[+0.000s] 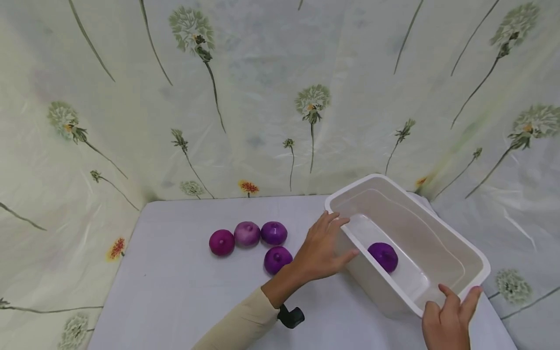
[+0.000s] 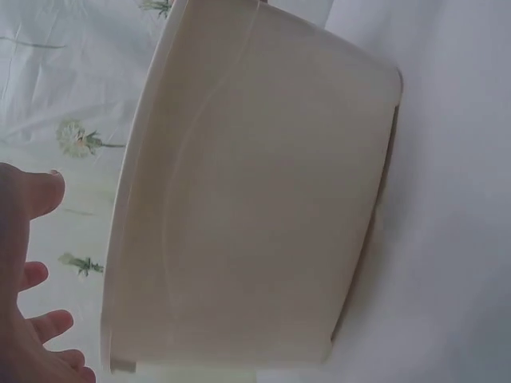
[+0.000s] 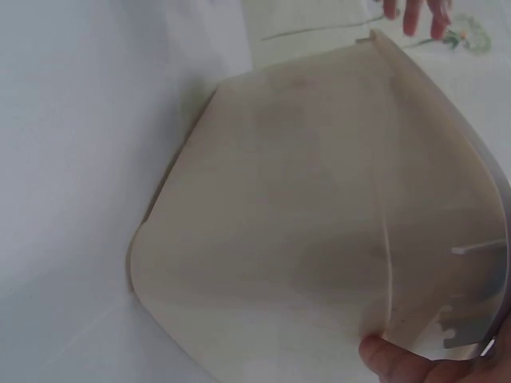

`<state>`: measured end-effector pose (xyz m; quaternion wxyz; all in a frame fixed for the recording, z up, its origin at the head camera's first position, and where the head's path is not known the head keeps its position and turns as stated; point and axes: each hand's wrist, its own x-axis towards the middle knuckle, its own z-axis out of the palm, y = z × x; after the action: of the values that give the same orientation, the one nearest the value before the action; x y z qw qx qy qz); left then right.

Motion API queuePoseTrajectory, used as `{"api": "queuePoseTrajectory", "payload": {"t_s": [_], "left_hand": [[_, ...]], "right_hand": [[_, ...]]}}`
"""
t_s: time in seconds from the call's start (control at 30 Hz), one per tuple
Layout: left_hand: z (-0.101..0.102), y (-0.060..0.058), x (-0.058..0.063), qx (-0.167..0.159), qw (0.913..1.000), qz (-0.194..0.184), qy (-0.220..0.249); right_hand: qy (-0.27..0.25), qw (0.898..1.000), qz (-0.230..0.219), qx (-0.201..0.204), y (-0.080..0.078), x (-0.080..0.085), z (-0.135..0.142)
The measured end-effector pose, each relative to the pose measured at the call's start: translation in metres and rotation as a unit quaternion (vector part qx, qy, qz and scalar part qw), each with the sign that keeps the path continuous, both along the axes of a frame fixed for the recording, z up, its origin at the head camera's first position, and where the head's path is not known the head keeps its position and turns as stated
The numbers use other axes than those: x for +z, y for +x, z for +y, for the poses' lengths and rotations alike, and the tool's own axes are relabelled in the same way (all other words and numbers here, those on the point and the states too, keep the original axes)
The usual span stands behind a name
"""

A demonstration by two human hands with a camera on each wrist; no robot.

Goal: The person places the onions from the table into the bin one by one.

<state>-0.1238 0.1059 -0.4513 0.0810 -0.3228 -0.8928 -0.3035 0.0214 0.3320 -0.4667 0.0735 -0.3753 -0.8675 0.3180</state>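
Note:
A white plastic bin (image 1: 372, 287) stands at a slant on the right of the table, with one purple onion (image 1: 382, 257) on its floor. My right hand (image 1: 450, 316) grips the bin's near right corner, fingers over the rim and one digit against the outer wall in the right wrist view. Beside the left rim is my left hand (image 1: 323, 248), its fingers spread; the left wrist view shows a gap between it and the bin. Left of that hand lie several purple onions: a reddish one (image 1: 221, 242), a paler one (image 1: 247, 234) and darker ones (image 1: 274, 233), one partly behind the wrist.
A white cloth covers the table (image 1: 183, 291). Behind it and at both sides hangs a curtain (image 1: 258, 97) printed with dandelions. A black wrist mount (image 1: 291, 317) sticks out below the left sleeve.

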Motion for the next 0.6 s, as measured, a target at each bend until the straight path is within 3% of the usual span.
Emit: {"api": "queuePoseTrajectory", "payload": {"t_s": [0.13,0.37,0.6], "left_hand": [[-0.02,0.0,-0.01,0.009,0.9993,-0.025,0.026],[-0.056,0.003,-0.034,0.056,0.9945,-0.08,0.037],[-0.086,0.004,-0.054,0.103,0.9902,-0.092,0.021]], "right_hand": [[0.001,1.0,0.005,0.004,0.001,0.0,0.0],[-0.004,1.0,-0.008,0.005,-0.001,0.0,0.0],[-0.008,1.0,-0.015,0.004,0.0,0.001,0.0]]}}
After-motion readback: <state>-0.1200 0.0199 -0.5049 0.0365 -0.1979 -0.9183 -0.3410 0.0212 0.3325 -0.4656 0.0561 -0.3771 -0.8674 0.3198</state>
